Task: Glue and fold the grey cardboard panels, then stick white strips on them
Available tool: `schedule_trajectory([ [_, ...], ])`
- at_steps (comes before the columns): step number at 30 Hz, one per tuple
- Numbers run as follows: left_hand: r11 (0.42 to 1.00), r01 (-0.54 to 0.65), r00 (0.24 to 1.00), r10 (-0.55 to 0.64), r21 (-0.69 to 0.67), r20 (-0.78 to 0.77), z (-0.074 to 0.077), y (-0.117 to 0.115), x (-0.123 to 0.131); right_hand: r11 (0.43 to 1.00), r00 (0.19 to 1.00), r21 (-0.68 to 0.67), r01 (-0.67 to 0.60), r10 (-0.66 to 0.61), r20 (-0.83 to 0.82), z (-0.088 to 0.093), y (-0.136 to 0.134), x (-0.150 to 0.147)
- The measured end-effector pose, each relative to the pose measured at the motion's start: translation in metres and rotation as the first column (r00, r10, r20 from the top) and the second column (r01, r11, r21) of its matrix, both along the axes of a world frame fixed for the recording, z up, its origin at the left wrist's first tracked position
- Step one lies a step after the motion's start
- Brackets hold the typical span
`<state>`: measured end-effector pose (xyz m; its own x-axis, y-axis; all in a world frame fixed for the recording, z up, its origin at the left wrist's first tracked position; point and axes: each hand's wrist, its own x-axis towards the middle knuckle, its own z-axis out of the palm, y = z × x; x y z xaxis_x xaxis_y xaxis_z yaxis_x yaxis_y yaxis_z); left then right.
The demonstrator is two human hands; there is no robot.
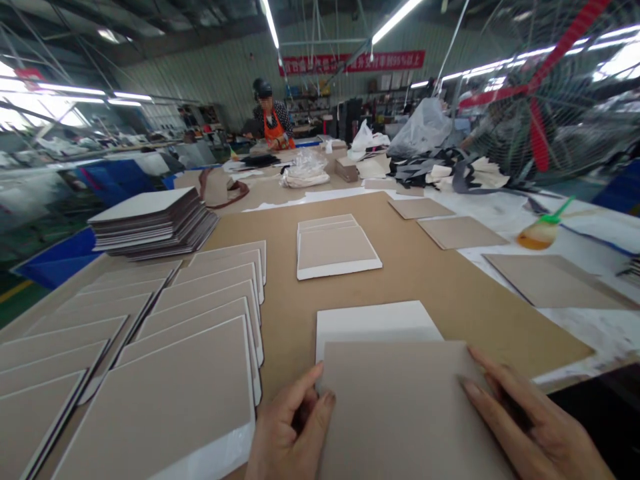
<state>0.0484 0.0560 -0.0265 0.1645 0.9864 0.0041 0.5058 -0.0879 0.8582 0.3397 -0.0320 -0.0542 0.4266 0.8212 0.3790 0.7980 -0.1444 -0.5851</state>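
Panel: between my two hands, on the near side of the white board and covering its near part from my camera; whether they touch I can't tell.
Left hand: I have thumb and finger gripping the panel's left edge, just beside the white board's near left corner as I see it.
Right hand: gripping the panel's right edge near its far corner, out to the right of the white board.
Nearer hand: the left, I judge; the right sits wider of the white board.
Edge line: the panel's far edge runs crosswise, hand to hand; the white board's far edge lies beyond it, slightly turned against it.
Long axis: I can't tell; the panel's near end leaves my picture.
Mat: brown, under the white board.
Boards: white-edged, overlapping in rows, left of the white board.
Small stack: straight beyond the white board, apart from it.
Tall pile: beyond the white board, well to its left.
Loose sheets: beyond the white board, to its right.
Co-worker: orange apron, well beyond the white board.
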Motion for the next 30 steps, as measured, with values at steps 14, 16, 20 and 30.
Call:
schedule_trajectory([
  [14, 0.979, -0.003, 0.987, 0.036, 0.202, -0.159, -0.005, 0.036, 0.023, 0.979, 0.981, -0.164, -0.125, 0.097, -0.168, 0.01, 0.088, 0.018],
  [16, 0.982, -0.008, 0.982, 0.043, 0.191, -0.183, -0.004, 0.039, 0.024, 0.978, 0.98, -0.162, -0.128, 0.099, -0.172, 0.008, 0.088, 0.017],
  [20, 0.99, -0.003, 0.974, 0.035, 0.141, -0.225, -0.001, 0.043, 0.026, 0.977, 0.983, -0.169, -0.129, 0.103, -0.153, 0.005, 0.089, 0.017],
  [30, 0.984, -0.029, 0.96, 0.077, 0.177, -0.271, -0.008, 0.045, 0.029, 0.986, 0.991, -0.111, -0.124, 0.128, 0.03, -0.014, 0.091, 0.023],
])
